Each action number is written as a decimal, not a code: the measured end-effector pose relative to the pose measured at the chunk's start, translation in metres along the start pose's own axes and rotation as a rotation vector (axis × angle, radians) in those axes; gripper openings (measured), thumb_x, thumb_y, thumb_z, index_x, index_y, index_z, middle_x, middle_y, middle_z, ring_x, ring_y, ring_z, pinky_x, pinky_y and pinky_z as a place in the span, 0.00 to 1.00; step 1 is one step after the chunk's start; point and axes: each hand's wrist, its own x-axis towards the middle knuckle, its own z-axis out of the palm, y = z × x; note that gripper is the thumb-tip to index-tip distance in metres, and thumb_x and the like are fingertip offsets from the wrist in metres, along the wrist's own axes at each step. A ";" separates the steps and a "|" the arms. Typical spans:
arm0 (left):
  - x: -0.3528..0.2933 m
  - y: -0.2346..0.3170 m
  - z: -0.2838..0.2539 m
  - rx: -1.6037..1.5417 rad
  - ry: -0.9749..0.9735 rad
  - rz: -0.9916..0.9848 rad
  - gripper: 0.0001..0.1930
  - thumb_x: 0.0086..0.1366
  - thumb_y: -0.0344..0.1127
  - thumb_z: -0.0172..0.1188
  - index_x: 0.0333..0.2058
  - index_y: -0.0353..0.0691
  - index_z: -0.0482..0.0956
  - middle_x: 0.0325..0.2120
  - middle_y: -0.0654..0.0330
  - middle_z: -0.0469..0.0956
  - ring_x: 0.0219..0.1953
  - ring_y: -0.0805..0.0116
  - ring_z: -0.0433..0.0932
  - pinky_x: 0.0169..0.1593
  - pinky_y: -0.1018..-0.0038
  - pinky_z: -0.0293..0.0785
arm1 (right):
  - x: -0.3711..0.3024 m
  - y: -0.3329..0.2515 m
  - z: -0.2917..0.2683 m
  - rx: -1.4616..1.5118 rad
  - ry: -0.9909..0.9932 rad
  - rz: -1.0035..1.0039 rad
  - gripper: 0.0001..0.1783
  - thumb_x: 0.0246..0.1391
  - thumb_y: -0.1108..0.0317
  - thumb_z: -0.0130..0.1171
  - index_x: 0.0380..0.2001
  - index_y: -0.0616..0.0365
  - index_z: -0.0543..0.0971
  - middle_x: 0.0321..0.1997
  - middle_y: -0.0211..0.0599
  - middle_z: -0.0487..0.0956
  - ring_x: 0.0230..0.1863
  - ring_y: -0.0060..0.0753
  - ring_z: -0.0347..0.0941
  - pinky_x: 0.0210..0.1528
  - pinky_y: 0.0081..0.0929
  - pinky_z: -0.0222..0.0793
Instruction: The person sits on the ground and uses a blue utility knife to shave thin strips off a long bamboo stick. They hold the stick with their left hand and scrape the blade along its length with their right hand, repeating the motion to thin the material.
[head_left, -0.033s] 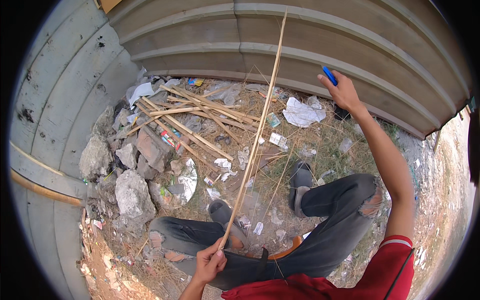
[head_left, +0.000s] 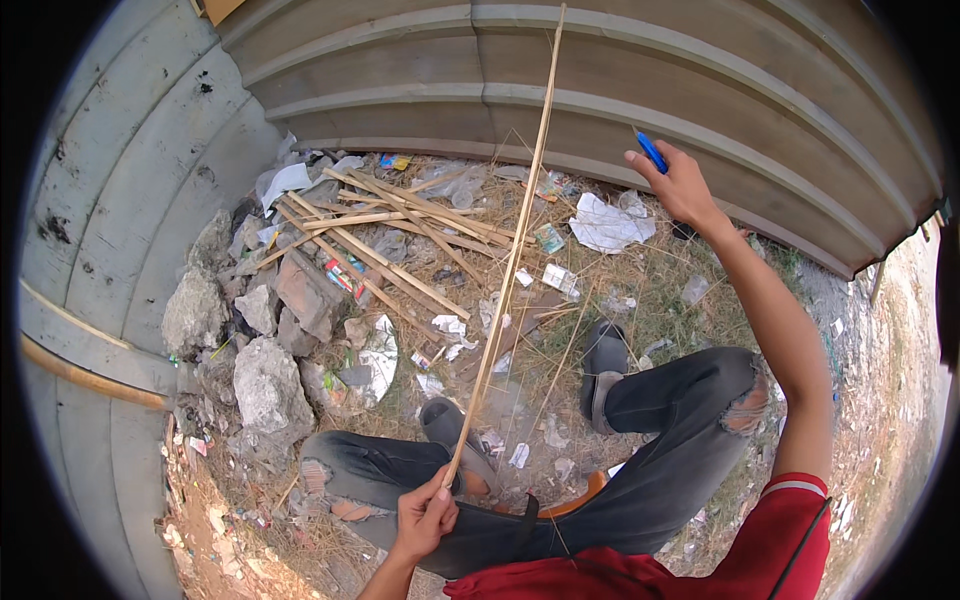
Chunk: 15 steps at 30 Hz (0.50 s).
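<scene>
My left hand [head_left: 425, 518], low in the view by my left knee, is closed round the near end of a long pale bamboo strip [head_left: 497, 325]. The strip slants up and away, its thin tip reaching in front of the corrugated metal wall [head_left: 640, 60]. Fine split fibres stick out along it. Out to the far right, my right hand [head_left: 683, 187] is wrapped round a blue cutter knife [head_left: 650, 152], with a thin point showing at its upper end. That hand is apart from the strip, its thumb pointing left.
A heap of similar strips [head_left: 400, 222] lies on the littered ground beyond my feet. Rocks [head_left: 270, 390] are piled at left, beside a grey panel wall [head_left: 130, 200]. Scraps of white paper [head_left: 608, 224] lie about. My legs are bent on either side of the strip.
The strip's far tip has shifted slightly left and upward. My right hand with the cutter knife has moved a little left. My left hand keeps its grip.
</scene>
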 end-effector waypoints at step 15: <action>0.022 -0.039 0.031 0.340 0.178 0.187 0.22 0.74 0.30 0.57 0.64 0.32 0.72 0.25 0.68 0.77 0.21 0.88 0.65 0.23 0.86 0.61 | -0.058 -0.068 0.075 0.225 -0.411 -0.010 0.27 0.58 0.47 0.67 0.20 0.62 0.79 0.12 0.32 0.68 0.17 0.30 0.64 0.26 0.36 0.64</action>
